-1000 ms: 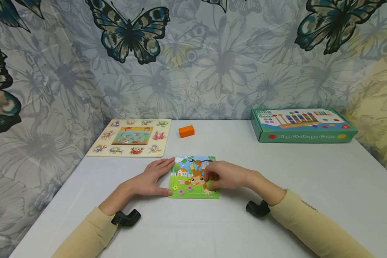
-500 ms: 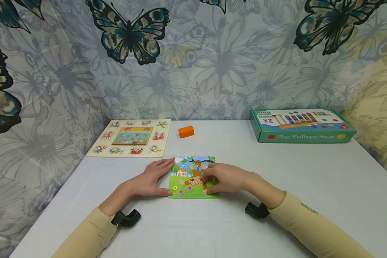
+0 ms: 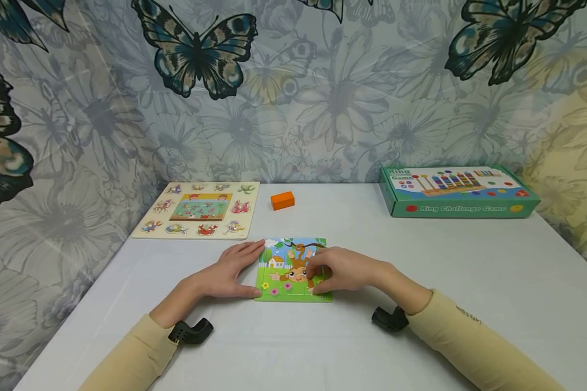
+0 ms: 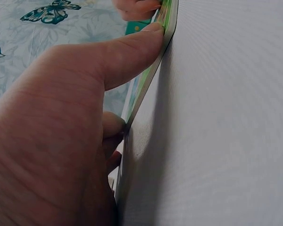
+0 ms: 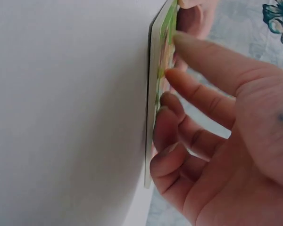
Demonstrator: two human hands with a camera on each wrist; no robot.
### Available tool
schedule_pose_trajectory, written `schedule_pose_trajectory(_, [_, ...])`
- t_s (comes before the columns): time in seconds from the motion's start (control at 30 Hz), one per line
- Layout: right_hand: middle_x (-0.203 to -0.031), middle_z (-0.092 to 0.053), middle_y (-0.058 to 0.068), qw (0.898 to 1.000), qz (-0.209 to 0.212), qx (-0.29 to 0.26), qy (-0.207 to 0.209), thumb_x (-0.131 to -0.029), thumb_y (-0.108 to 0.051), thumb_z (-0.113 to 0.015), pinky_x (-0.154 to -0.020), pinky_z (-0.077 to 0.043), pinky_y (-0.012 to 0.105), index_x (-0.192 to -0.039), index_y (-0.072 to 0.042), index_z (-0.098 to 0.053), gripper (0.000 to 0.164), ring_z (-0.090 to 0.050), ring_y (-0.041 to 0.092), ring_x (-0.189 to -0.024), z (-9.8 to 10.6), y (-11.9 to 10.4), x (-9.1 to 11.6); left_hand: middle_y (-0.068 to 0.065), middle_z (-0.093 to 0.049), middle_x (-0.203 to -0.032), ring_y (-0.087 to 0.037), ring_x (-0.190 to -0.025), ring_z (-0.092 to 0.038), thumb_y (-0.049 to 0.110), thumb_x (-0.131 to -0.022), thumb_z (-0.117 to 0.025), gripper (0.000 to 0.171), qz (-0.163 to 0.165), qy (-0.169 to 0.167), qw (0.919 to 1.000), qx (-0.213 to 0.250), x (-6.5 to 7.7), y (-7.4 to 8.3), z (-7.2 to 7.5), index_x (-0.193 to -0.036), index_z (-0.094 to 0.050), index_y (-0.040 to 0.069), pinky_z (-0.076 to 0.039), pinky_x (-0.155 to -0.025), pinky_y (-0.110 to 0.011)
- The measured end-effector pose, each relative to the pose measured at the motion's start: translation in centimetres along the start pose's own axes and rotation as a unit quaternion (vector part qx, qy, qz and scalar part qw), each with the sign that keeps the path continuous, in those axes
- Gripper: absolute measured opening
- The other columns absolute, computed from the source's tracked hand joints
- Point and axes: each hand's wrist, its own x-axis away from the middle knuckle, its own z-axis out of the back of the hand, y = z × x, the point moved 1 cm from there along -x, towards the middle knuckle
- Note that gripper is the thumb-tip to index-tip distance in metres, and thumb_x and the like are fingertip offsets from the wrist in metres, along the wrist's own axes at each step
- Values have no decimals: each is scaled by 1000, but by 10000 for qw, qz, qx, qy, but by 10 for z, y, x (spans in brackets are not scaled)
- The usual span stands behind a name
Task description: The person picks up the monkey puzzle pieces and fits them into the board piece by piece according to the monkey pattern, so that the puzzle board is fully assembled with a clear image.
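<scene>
In the head view a square jigsaw puzzle (image 3: 279, 282) with a monkey hanging from a branch lies flat on the white table. My left hand (image 3: 229, 271) rests against its left side, thumb and fingers stretched and spread; the left wrist view shows the thumb (image 4: 137, 49) on the puzzle's rim. Over the right part of the picture, my right hand (image 3: 346, 267) pinches at a puzzle piece with curled thumb and forefinger. Their tips touch the puzzle's face in the right wrist view, while the other fingers (image 5: 167, 162) curl beside it. My right hand hides the piece's outline.
A wooden board (image 3: 249, 209) with sea-animal pictures lies at the back left. Beside it sits an orange block (image 3: 282, 201). A green Ring Challenge Game box (image 3: 460, 208) stands at the back right, before a butterfly-patterned cloth (image 3: 342, 108). Each wrist wears a black camera.
My right hand has shifted slightly left and toward me over the puzzle, then stayed there. My left hand and the puzzle keep their places.
</scene>
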Motion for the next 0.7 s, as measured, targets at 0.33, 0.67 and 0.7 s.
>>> schedule_pose_trajectory(0.33, [-95, -65, -4, 9973, 16, -730, 83, -89, -23, -80, -73, -51, 30, -107, -13, -71, 23, -58, 14, -84, 16, 6, 5, -9, -14, -168, -34, -152, -11, 53, -87, -72, 100, 0, -20, 10000, 11, 0, -2, 0, -160, -25, 3, -8, -117, -59])
schedule_pose_trajectory(0.67, [-104, -65, 6, 9945, -155, -917, 474, -91, -22, -77, -75, -51, 36, -123, -7, -66, 37, -62, 16, -88, 44, 12, 23, -6, -16, -168, -31, -152, -12, 54, -87, -70, 98, 115, -8, 9999, 57, 1, -1, 0, -161, -25, 8, -9, -119, -56])
schedule_pose_trajectory(0.7, [-103, -65, 6, 9941, -200, -931, 514, -91, -22, -77, -76, -51, 36, -123, -7, -65, 37, -62, 17, -88, 46, 13, 25, -6, -16, -168, -31, -152, -13, 53, -87, -70, 97, 141, -3, 9999, 72, 2, -1, 0, -161, -26, 9, -9, -119, -56])
